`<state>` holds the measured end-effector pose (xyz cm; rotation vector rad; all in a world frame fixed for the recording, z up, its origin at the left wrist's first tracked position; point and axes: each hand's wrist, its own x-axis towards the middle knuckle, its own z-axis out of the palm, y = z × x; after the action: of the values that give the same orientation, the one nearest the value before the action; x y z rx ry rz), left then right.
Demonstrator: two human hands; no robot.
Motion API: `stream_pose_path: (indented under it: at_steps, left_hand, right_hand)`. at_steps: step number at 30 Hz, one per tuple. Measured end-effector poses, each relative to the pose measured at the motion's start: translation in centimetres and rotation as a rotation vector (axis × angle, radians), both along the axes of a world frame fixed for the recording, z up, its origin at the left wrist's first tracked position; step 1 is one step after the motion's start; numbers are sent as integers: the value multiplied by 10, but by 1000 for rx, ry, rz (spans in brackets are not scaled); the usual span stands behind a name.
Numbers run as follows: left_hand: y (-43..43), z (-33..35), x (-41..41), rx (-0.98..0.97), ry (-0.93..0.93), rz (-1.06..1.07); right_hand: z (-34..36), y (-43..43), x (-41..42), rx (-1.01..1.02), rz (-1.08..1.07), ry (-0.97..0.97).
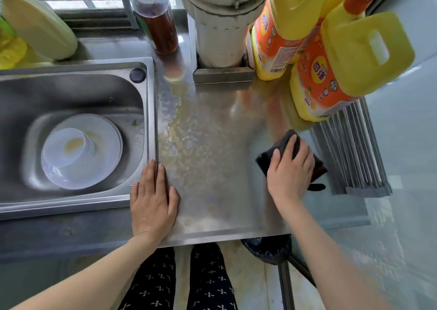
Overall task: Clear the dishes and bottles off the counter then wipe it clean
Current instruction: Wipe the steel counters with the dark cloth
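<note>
Two hands flat: we are pressing the dark fabric cloth (263, 162) under our right hand (290, 172) on the shiny steel counter (236, 203), right side, left hand (152, 198) bracing empty; firm overlapping strokes suit the yellowish film (179, 130).

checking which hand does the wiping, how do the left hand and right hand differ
The left hand lies bare and flat beside the sink, fingertips at its rim; the right hand presses a dark cloth. The left hand is at the left edge of the counter; the right hand is at its right side, near the yellow bottles. Both are palm down with fingers extended.
</note>
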<state>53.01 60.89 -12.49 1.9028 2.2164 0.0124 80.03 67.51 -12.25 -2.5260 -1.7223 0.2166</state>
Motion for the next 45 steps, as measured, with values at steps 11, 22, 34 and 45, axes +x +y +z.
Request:
stream_pose_path:
  at_steps: [11,22,34,45]
  left_hand:
    - [2,-2,-2,12,13,-19]
    - [2,-1,-1,2,-2,-21]
    - [2,-1,0,15,-5,-10]
    - [2,-2,-1,13,7,-21]
  right_hand:
    - [-9,-10,-11,-43,585,-57]
    - [-2,-92,-78,-81,788,29]
    - [-3,15,-89,-42,245,70]
    - [-1,110,-56,-44,151,17]
